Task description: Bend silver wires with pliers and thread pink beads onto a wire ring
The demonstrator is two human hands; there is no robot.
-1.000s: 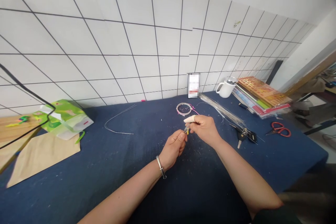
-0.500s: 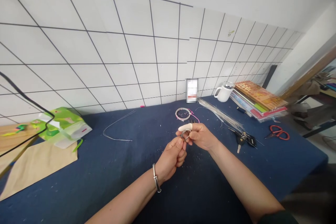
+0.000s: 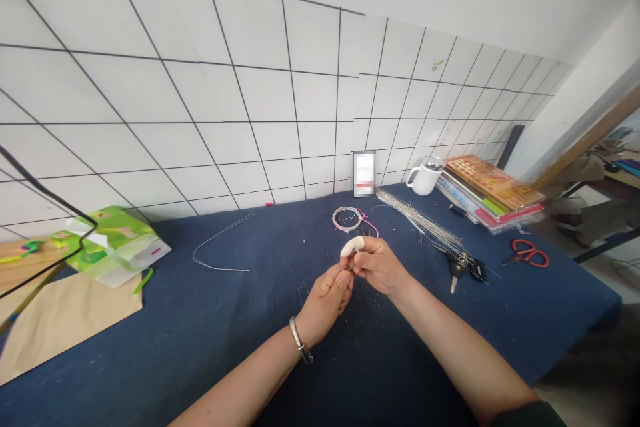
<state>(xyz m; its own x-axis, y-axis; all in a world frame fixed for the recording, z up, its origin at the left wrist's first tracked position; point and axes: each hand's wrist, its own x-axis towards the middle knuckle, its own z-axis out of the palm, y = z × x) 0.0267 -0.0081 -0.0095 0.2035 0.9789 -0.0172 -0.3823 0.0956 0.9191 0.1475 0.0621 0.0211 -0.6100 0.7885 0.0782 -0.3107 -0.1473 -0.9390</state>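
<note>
One left hand (image 3: 327,293) | one right hand (image 3: 381,267) | fingertips closed together on small piece (image 3: 356,251), mostly hidden | risk: piece may slip if white finger cover (image 3: 352,247) slides

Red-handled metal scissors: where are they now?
In the head view, the red-handled metal scissors lie right of the black key fob on the dark blue tabletop toward its right end, in front of the stacked colourful books.
</note>
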